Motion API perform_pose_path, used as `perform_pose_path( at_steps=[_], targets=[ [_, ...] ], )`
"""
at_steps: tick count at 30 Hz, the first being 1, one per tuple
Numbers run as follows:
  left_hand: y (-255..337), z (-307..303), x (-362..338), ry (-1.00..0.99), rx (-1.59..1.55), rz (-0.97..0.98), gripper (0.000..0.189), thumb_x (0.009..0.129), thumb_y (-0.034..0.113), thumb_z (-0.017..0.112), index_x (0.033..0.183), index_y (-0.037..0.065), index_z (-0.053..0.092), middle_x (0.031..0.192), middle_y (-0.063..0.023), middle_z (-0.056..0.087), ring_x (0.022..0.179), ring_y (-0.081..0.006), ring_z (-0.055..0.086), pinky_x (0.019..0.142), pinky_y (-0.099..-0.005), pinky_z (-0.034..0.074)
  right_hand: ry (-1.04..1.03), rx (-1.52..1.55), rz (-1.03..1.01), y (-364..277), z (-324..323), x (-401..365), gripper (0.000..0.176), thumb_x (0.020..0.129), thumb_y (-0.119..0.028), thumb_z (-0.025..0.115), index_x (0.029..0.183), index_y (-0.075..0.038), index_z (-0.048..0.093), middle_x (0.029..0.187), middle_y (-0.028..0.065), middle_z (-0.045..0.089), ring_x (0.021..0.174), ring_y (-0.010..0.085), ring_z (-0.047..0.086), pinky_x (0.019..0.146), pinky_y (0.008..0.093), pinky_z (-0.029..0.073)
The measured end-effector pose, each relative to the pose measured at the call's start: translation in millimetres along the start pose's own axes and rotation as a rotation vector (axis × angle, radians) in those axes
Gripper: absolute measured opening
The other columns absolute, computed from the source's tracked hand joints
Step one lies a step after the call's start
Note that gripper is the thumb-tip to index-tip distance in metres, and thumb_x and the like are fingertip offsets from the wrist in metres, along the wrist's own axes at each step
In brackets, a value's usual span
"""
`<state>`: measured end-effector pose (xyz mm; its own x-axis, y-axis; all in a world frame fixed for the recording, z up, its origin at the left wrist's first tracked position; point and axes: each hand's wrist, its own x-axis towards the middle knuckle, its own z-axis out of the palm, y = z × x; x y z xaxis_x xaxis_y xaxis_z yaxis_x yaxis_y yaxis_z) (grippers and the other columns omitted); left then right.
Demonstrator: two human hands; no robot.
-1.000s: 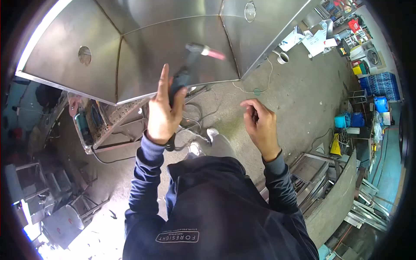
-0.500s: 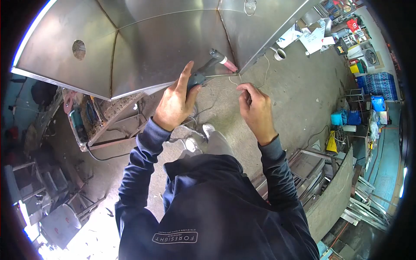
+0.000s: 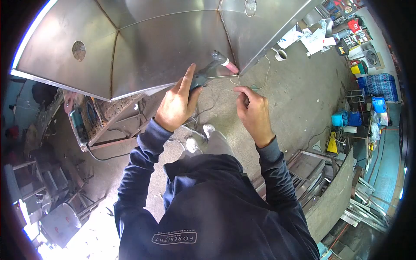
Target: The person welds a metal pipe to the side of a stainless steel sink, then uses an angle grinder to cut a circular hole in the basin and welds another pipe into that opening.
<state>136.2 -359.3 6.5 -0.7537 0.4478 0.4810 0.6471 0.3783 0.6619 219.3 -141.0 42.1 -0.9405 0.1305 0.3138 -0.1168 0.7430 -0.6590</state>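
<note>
My left hand (image 3: 175,104) is closed around the dark handle of a TIG welding torch (image 3: 219,56), with its index finger stretched along it. The torch's pink nozzle points down at the lower corner of a large bent stainless steel sheet piece (image 3: 169,47), right by a dark weld seam. My right hand (image 3: 253,113) is pinched just below that corner, thumb and index finger together. A thin wire (image 3: 238,80) runs up from its fingertips toward the nozzle tip. Two round holes show in the steel panels.
To the left, an angle grinder (image 3: 77,123) lies on a rusty metal stand (image 3: 115,119). Cables cross the concrete floor (image 3: 299,99). Metal frames (image 3: 310,169) and a leaning board (image 3: 336,197) stand at right. A white cup-like container (image 3: 281,54) sits beyond the steel piece.
My right hand has shifted slightly left. My left hand and the torch have moved a little down and right, with the nozzle still at the corner.
</note>
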Motion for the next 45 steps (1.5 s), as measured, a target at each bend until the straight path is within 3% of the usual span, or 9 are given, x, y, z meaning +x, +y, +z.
perform_pose_path(
  at_steps=[18, 20, 30, 33, 35, 45],
  targets=[
    [4.0, 7.1, -3.4, 0.001, 0.061, -0.059, 0.073, 0.094, 0.014, 0.066, 0.155, 0.001, 0.027, 0.108, -0.0286, 0.066, 0.083, -0.0441, 0.069, 0.07, -0.0464, 0.058, 0.008, -0.008, 0.014, -0.7, 1.3, 2.4, 0.016, 0.086, 0.005, 0.061, 0.101, 0.002, 0.067, 0.075, 0.0209, 0.066, 0.063, 0.0327, 0.066, 0.059, 0.0396, 0.049],
    [7.4, 4.5, -2.3, -0.029, 0.01, -0.119, 0.069, 0.095, 0.009, 0.066, 0.154, 0.004, 0.031, 0.114, -0.0336, 0.065, 0.095, -0.0458, 0.07, 0.076, -0.0441, 0.058, 0.005, -0.002, 0.02, 0.8, 1.8, 3.0, 0.016, 0.086, 0.005, 0.061, 0.101, 0.002, 0.067, 0.075, 0.0209, 0.066, 0.063, 0.0328, 0.067, 0.06, 0.0396, 0.049],
    [1.4, 6.3, -4.2, -0.036, 0.062, -0.062, 0.066, 0.095, 0.011, 0.066, 0.152, 0.003, 0.034, 0.12, -0.0309, 0.064, 0.1, -0.0463, 0.068, 0.081, -0.0439, 0.058, -0.003, 0.042, 0.043, 0.2, 2.1, 3.0, 0.017, 0.086, 0.005, 0.062, 0.102, 0.002, 0.067, 0.076, 0.0205, 0.066, 0.065, 0.0319, 0.067, 0.06, 0.0382, 0.05],
    [4.1, 7.4, -5.0, -0.008, 0.079, -0.05, 0.074, 0.094, 0.015, 0.066, 0.154, -0.002, 0.026, 0.116, -0.0299, 0.065, 0.09, -0.0483, 0.069, 0.074, -0.0469, 0.058, -0.015, 0.055, 0.044, 0.4, -0.7, 3.2, 0.017, 0.086, 0.005, 0.062, 0.101, 0.002, 0.067, 0.076, 0.0202, 0.066, 0.064, 0.0316, 0.066, 0.06, 0.0373, 0.049],
    [2.2, 10.1, -5.3, 0.019, 0.062, -0.051, 0.08, 0.093, 0.014, 0.067, 0.157, 0.0, 0.02, 0.114, -0.0329, 0.065, 0.091, -0.0484, 0.069, 0.075, -0.0482, 0.058, 0.01, 0.021, 0.014, 5.1, 1.4, 3.8, 0.017, 0.085, 0.005, 0.063, 0.101, 0.002, 0.067, 0.076, 0.02, 0.065, 0.064, 0.0317, 0.066, 0.06, 0.0372, 0.049],
    [3.4, 7.7, -2.2, -0.02, 0.048, -0.077, 0.083, 0.094, 0.013, 0.067, 0.158, 0.002, 0.016, 0.113, -0.0341, 0.064, 0.091, -0.0477, 0.069, 0.076, -0.0478, 0.058, 0.013, 0.029, 0.033, 1.5, -0.1, 3.8, 0.016, 0.085, 0.006, 0.063, 0.099, 0.002, 0.068, 0.075, 0.0202, 0.066, 0.061, 0.0323, 0.064, 0.058, 0.0385, 0.048]
  ],
)
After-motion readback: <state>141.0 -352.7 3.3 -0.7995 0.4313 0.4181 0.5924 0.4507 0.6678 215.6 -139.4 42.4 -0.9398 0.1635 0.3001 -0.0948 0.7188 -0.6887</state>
